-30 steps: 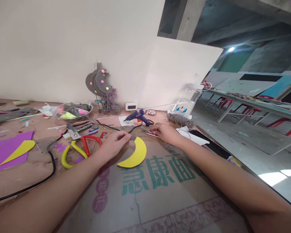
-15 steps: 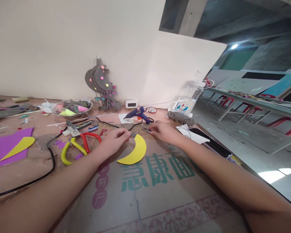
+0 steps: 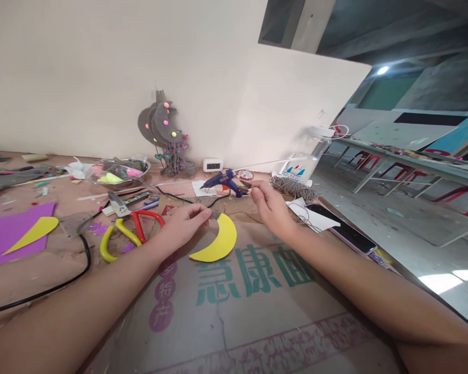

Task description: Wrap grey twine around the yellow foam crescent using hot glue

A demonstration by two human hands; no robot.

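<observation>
My left hand (image 3: pixel 187 222) is closed in a pinch at the upper tip of a yellow crescent (image 3: pixel 222 241), where a small grey bit shows beside the fingertips. The crescent lies low over the printed cardboard (image 3: pixel 257 306). My right hand (image 3: pixel 272 206) is closed around what look like small metal snips (image 3: pixel 246 185), their dark points facing the glue gun. The blue glue gun (image 3: pixel 224 180) rests just beyond both hands. Large scissors (image 3: pixel 137 226) with red and yellow handles lie open beside my left forearm.
Grey crescent ornaments (image 3: pixel 159 124) stand against the wall. A bowl (image 3: pixel 119 179) of bright bits, a small clock (image 3: pixel 212 165) and purple sheets (image 3: pixel 17 236) are on the table. At right are grey cord (image 3: pixel 292 187), a plastic jug (image 3: pixel 306 156) and a phone (image 3: pixel 345 228).
My right hand has lifted slightly and moved to the right, raising the snips off the cardboard. My left hand stays at the crescent's tip. The view has shifted a little.
</observation>
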